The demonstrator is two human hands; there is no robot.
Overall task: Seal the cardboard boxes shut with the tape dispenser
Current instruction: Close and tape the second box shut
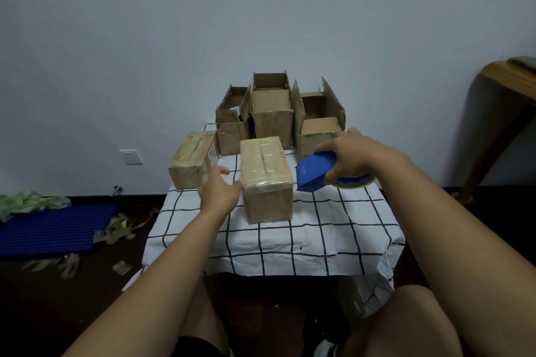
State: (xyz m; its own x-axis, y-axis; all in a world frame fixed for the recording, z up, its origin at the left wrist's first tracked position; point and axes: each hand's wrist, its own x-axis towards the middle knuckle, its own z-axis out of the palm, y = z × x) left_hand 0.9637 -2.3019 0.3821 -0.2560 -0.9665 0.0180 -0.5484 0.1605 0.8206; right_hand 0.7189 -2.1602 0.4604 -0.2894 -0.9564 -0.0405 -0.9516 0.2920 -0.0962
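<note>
A closed cardboard box [265, 177] with clear tape along its top seam stands in the middle of the checked tablecloth [290, 243]. My left hand [220, 191] touches its left side with relaxed fingers. My right hand [352, 153] grips the blue tape dispenser [314, 172] just right of that box, its toothed end facing the box. A second taped box [193, 159] lies at the table's left edge. Behind stand three boxes with raised flaps: a left one [232, 124], a middle one [272, 113] and a right one [319, 122].
The small table stands against a pale wall. On the dark floor to the left lie a blue plastic grid mat [55, 229], torn tape scraps [121, 229] and green material [29, 203]. A wooden table leg [499, 130] curves down at the right. My knees show below.
</note>
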